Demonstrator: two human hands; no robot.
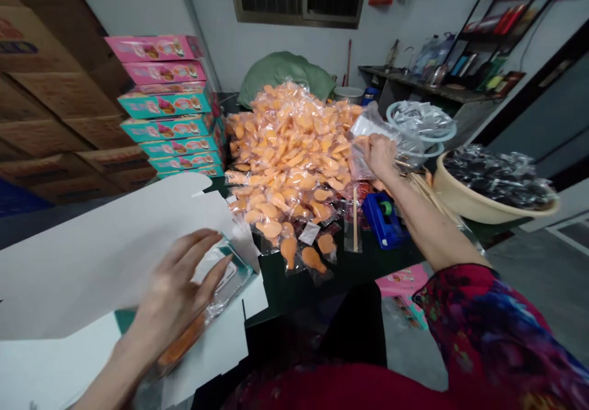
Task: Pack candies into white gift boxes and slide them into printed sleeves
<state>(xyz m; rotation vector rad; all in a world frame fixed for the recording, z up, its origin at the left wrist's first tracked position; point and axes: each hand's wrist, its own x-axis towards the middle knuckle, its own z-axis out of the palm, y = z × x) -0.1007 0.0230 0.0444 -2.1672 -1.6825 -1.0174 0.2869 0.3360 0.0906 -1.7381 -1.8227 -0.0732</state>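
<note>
My left hand [184,281] grips a clear plastic pack [234,275] with a white and teal part, thumb on one side and fingers on the other. Beneath it an open white cardboard box [105,250] lies with its flaps spread, and an orange-brown wrapped item [183,341] shows below the hand. My right hand [380,153] reaches out to the right side of the heap, its fingers closed on a clear plastic bag [368,124]. Between the hands rises a big heap of orange, paddle-shaped pieces [294,158] in clear wrappers.
Pink and teal printed boxes [168,103] stand stacked at the left, before brown cartons [64,97]. A blue tape dispenser [384,220] and wrapped sticks [354,220] lie right of the heap. Beyond are a cream basin [488,207] of dark packets and a pale blue basket [448,132].
</note>
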